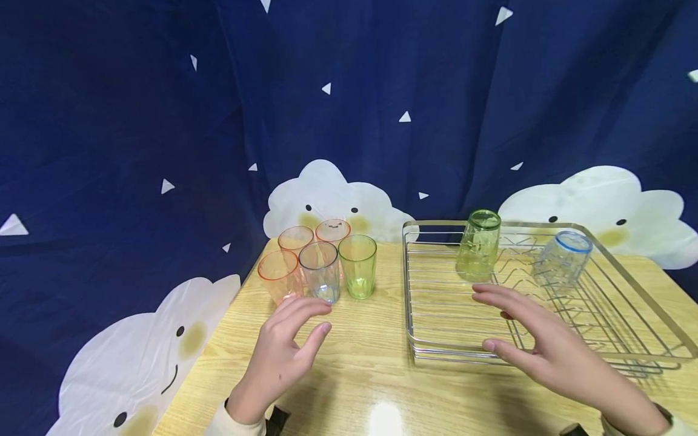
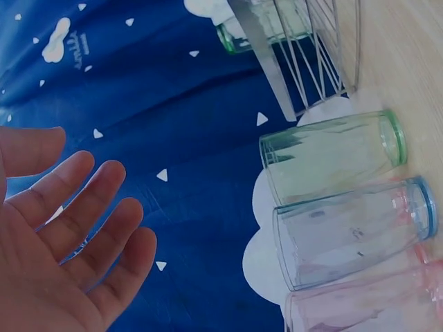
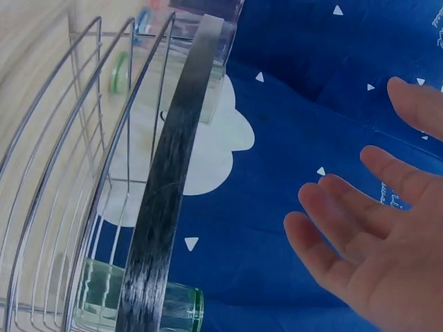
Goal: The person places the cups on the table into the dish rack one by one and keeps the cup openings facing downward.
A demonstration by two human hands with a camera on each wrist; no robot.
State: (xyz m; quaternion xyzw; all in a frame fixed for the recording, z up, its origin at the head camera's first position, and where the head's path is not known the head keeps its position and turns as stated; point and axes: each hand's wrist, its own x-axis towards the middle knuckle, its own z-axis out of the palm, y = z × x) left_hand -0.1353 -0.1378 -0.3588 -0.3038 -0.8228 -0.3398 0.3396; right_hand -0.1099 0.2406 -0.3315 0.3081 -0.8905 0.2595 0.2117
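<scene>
My left hand (image 1: 283, 345) hovers over the table just in front of a group of clear tinted cups, fingers loosely bent and holding nothing. Nearest to it are a blue cup (image 1: 320, 274) and a red-rimmed cup (image 1: 279, 276). A green cup (image 1: 358, 267) stands to their right, and two more red-rimmed cups (image 1: 295, 236) are behind, all mouth up. My right hand (image 1: 540, 342), also holding nothing, is above the front of a wire dish rack (image 1: 410, 284). Inside the rack, a green cup (image 1: 478, 248) and a blue cup (image 1: 564, 260) rest upside down, the blue one tilted.
The light wooden table (image 1: 376, 375) carries the cups on the left and the rack on the right. Behind and along the left side hangs a dark blue curtain (image 1: 349, 121) with white triangles and clouds. The rack's metal rim (image 3: 173, 152) stands raised above the table.
</scene>
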